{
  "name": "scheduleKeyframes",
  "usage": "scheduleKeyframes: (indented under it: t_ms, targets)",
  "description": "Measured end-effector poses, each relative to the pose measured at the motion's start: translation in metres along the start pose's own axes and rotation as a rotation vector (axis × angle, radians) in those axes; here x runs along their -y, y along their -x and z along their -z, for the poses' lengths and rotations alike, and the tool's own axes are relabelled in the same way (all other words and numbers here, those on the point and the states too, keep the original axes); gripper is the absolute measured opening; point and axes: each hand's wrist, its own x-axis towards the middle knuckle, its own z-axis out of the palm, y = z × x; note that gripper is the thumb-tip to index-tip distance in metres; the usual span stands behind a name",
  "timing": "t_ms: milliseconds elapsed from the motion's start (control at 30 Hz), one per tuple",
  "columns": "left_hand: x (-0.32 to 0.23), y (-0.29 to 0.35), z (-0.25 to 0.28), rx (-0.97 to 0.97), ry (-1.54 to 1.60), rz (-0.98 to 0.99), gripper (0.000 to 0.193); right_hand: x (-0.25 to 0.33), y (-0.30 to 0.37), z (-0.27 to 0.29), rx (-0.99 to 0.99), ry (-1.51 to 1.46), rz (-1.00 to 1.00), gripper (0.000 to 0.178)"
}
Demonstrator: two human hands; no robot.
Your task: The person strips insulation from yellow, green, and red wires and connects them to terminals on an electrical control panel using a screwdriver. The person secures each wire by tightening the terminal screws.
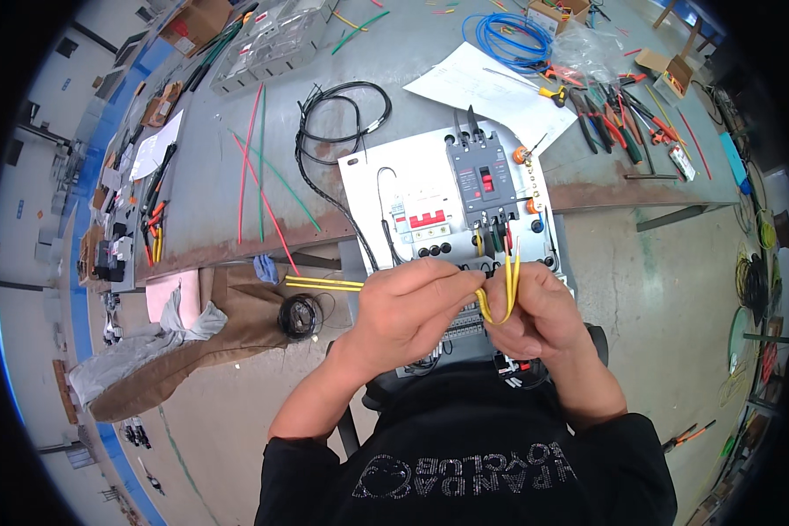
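A pair of yellow wires [324, 283] runs through both of my hands over the lower part of a white mounting panel [364, 180]. My left hand [403, 307] is closed, pinching the wires between thumb and fingers. Close beside it, my right hand [548, 311] grips the same wires where they bend into a U, their bared ends pointing up. Beyond the hands a large grey circuit breaker [485, 175] with a red toggle is fixed to the panel. A smaller white breaker [426, 221] with red levers sits left of it. My hands partly hide the terminals below.
Behind the panel stands a grey metal workbench [210, 167] with a rusty front edge. Pliers [587, 123], a screwdriver [548, 93], a paper sheet [465, 79] and a blue wire coil [508, 42] lie on it. Brown trousers [228, 316] extend at the left.
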Motion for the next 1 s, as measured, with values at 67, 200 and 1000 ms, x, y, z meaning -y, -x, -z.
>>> scheduleKeyframes:
  t_ms: [67,200,1000]
  targets:
    - [0.001,-0.001,0.002,0.01,0.024,-0.002,0.023,0.002,0.001,-0.003,0.005,-0.003,-0.028,0.042]
    - [0.003,0.004,0.002,0.017,0.047,-0.027,0.024,-0.001,0.004,-0.003,0.005,-0.031,-0.047,0.042]
    - [-0.001,0.005,0.01,-0.03,-0.021,0.0,0.027,0.009,0.01,-0.02,-0.213,0.764,0.275,0.053]
